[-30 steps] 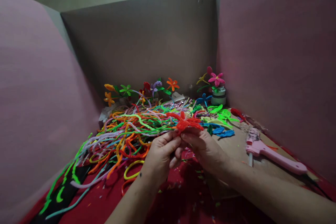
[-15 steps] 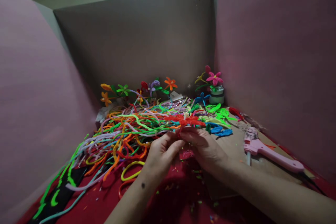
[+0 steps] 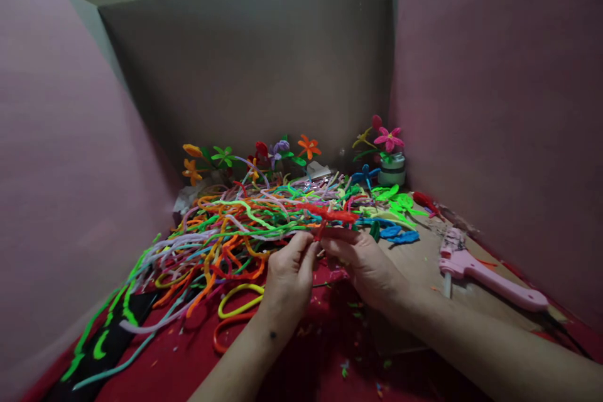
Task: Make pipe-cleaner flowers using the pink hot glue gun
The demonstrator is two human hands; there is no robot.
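Observation:
Both my hands meet over the red cloth, pinching a red pipe-cleaner flower (image 3: 328,214) from below. My left hand (image 3: 287,276) has its fingers closed on the stem under the flower. My right hand (image 3: 362,260) grips the flower's base, fingers curled under the petals. The petals now lie nearly flat, edge-on to me. Just behind the flower spreads a big tangled pile of coloured pipe cleaners (image 3: 226,232).
Finished pipe-cleaner flowers (image 3: 264,156) stand along the back cardboard wall, and a pink flower sits in a small pot (image 3: 392,171) at the back right. Blue and green leaf shapes (image 3: 398,226) lie right of my hands. A pink glue gun (image 3: 485,276) rests on cardboard at the right.
The red flower has tilted from facing me to lying almost flat. Both hands shifted slightly as my fingers worked at its base.

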